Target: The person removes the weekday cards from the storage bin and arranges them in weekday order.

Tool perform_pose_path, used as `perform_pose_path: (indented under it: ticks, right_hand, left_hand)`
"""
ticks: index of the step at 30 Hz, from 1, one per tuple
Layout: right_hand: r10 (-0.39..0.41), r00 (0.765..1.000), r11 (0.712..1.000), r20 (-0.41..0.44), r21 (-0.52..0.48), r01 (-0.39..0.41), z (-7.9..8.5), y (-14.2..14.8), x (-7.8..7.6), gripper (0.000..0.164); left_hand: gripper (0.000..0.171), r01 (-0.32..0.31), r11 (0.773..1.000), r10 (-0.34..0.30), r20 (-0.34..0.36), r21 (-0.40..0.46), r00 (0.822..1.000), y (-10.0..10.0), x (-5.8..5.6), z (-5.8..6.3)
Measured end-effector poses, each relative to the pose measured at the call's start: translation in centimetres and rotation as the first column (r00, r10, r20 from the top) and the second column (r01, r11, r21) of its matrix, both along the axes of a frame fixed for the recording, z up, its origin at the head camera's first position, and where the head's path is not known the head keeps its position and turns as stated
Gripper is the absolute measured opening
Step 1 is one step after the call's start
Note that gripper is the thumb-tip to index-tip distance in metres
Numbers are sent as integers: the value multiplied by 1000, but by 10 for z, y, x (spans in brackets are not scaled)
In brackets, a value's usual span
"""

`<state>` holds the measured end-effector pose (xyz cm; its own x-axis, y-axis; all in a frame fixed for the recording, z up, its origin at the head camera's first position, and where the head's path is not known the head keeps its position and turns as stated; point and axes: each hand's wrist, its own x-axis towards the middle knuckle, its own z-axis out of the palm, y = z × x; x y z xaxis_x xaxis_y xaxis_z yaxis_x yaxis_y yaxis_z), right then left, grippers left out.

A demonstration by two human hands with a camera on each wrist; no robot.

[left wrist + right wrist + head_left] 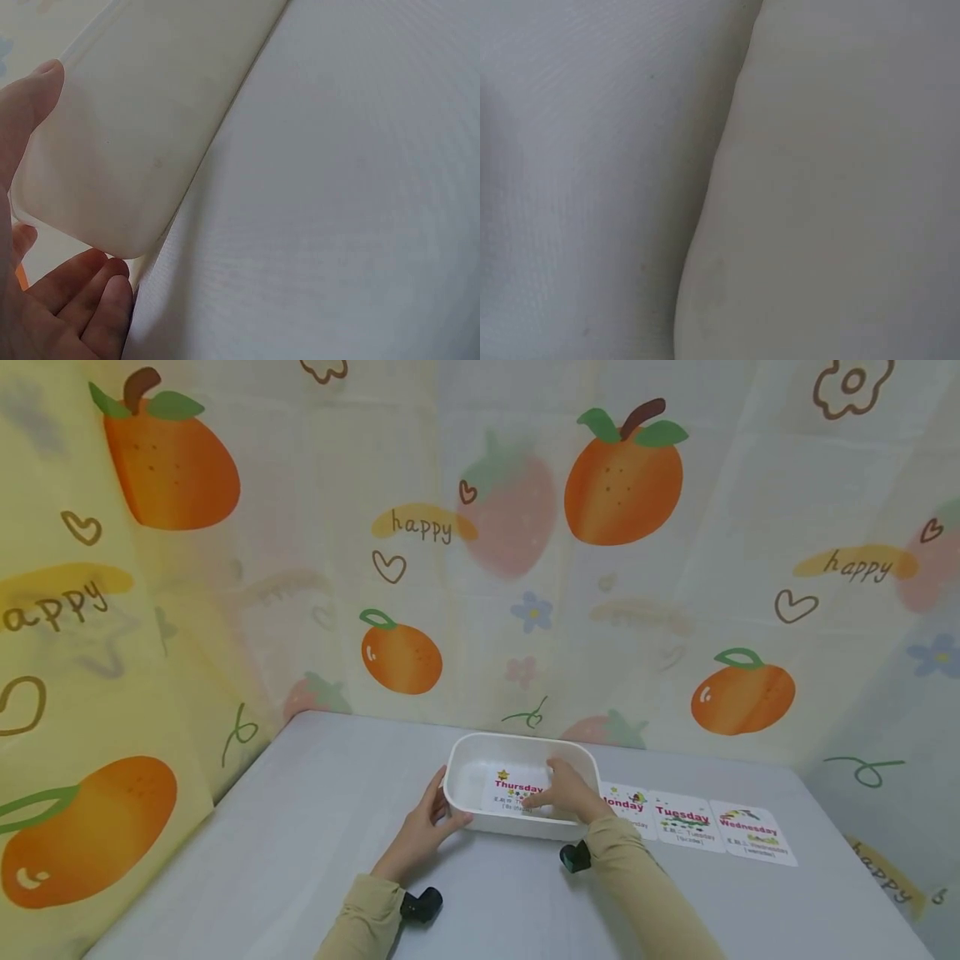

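Note:
A white plastic bin [525,831] stands on the table with a Thursday card [506,793] lying face up inside. My left hand [426,827] holds the bin's left end, thumb at the front rim and fingers around the side. In the left wrist view, that hand's thumb [46,86] rests against the rim of the bin [142,135]. My right hand [567,789] reaches over the front rim into the bin, thumb and forefinger spread apart, the thumb over the card's right part. The right wrist view shows only the bin's wall [817,195], not the hand.
Right of the bin, a Monday card [628,810], a Tuesday card [686,822] and a Wednesday card [753,835] lie in a row on the white table [300,860]. A fruit-printed cloth [480,635] hangs behind the table and along its left side.

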<state>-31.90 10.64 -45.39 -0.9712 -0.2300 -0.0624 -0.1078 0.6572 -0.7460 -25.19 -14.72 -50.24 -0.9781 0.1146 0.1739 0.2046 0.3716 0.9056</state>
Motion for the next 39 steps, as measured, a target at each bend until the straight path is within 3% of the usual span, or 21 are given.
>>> perform_pose_path:
  ticks: [7, 19, 25, 39]
  right_hand:
    - [-6, 999, 1000, 32, 25, 5, 0, 0, -1, 99]
    - [7, 1000, 988, 23, 153, -11, 8, -1, 4, 98]
    - [3, 1000, 978, 16, 210, -6, 3, -2, 2, 99]
    - [-27, 1000, 972, 1, 234, 26, -9, -1, -6, 98]
  left_hand:
    - [93, 1, 1000, -1, -1, -4, 1000, -1, 0, -1]
    - [91, 12, 1000, -12, -1, 2, 1000, -2, -1, -2]
    - [92, 10, 1000, -10, 6, 6, 1000, -1, -1, -2]
    - [93, 3, 1000, -3, -4, 5, 1000, 0, 0, -1]
